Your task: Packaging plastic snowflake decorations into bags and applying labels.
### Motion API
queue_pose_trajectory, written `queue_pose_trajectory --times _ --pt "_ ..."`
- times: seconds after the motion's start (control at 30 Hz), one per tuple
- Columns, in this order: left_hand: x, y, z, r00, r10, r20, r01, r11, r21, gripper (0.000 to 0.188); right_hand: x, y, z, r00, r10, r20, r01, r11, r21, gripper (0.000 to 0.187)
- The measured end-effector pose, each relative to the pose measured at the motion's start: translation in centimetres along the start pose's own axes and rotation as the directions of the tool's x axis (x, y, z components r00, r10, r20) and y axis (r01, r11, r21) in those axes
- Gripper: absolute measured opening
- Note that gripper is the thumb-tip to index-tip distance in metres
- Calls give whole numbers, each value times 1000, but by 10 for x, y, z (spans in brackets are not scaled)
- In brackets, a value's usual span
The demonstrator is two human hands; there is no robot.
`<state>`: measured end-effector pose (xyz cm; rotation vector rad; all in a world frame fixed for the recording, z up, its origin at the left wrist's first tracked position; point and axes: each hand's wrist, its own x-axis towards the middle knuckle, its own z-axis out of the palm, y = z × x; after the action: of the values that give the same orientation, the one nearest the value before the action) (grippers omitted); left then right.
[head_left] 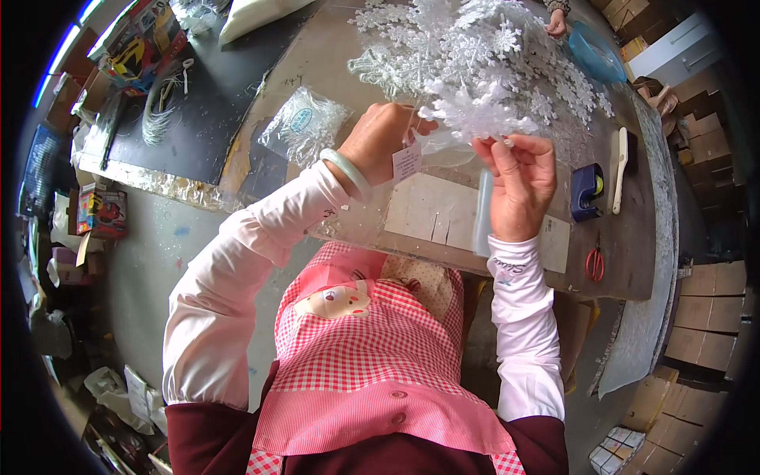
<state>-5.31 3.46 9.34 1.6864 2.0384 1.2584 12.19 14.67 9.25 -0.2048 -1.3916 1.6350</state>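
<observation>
Left hand [380,141] and right hand [518,184] both grip white snowflake bunch [479,115] (paper tag [407,161] hanging), above worktable [633,261].

The light was bright and even, with soft, faint shadows. The white snowflakes [483,71] shone so much their shapes ran together. Straight lines bent near the round black rim, and the edges looked blurry.
</observation>
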Motion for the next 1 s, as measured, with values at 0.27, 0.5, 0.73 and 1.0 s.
queue_pose_trajectory --times 0.27,0.5,0.73,1.0 --pt "2 -14 -2 997 78 -15 -78 996 -49 37 3 2 -27 977 -93 194 180 844 -505 19" --pt "0 -5 -3 996 39 83 -49 991 125 32 7 -13 -19 844 -181 505 530 431 -731 30" --pt "5 15 -2 843 -435 316 462 887 -12 34 7 -19 0 772 -28 635 627 194 -754 32" --pt "14 33 7 967 -64 248 56 998 37 39 16 -7 -2 697 205 687 666 171 -726 12"
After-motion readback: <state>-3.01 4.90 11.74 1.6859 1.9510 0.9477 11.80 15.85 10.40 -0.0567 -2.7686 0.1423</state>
